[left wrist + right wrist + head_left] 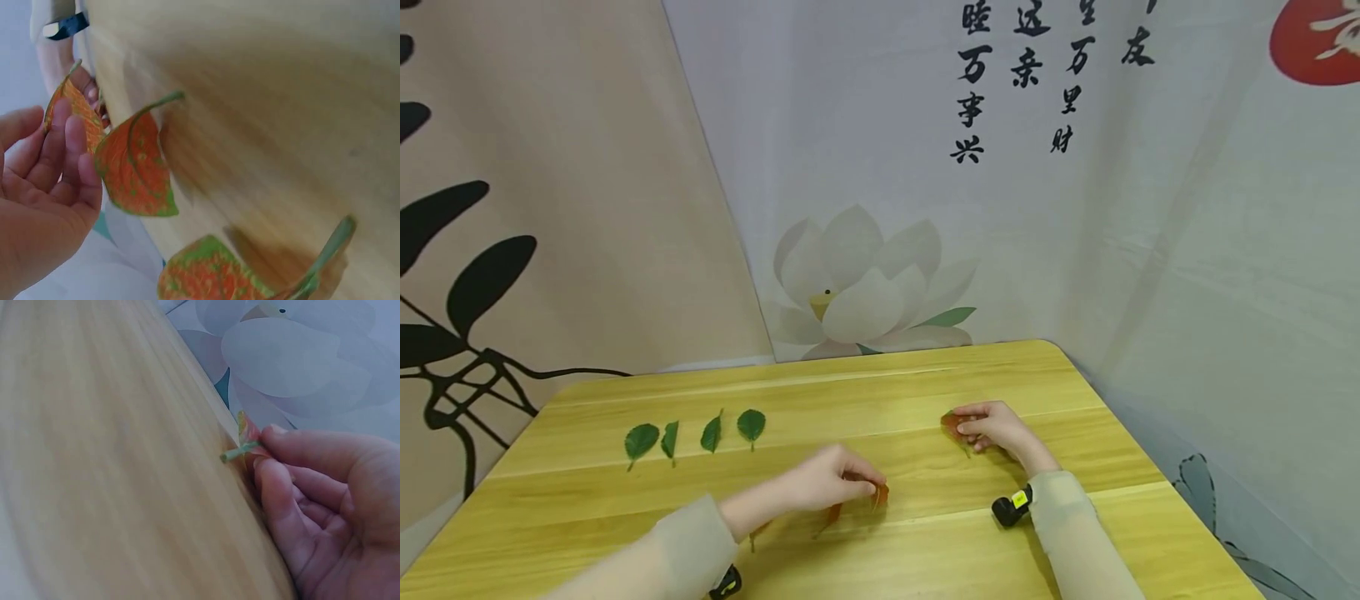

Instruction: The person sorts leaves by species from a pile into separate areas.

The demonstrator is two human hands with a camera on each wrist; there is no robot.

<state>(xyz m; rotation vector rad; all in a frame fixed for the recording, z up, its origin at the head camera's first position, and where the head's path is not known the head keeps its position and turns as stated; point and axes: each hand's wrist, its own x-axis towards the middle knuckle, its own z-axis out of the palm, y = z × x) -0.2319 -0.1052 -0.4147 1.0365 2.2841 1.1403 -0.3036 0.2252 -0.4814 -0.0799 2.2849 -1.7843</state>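
My left hand (pixel 831 482) is over the front middle of the table, its thumb and fingers pinching an orange-red leaf (pixel 882 495). Two more orange-red leaves lie by that hand; in the left wrist view the nearer leaf (pixel 212 275) has a green edge and thick stem, and the other leaf (pixel 137 165) rests beside the fingertips. Farther right, my right hand (pixel 1000 429) pinches a reddish leaf (pixel 953 425) at the table surface. Its green stem (pixel 236 453) sticks out past the thumb in the right wrist view. Fingers partly cover both pinched leaves.
Several green leaves, among them a round leaf (pixel 751 424) and a narrow leaf (pixel 670 441), lie in a row at the table's back left. The wooden table (pixel 925 558) meets a printed cloth backdrop (pixel 880 167) behind. Each wrist wears a black camera (pixel 1011 507).
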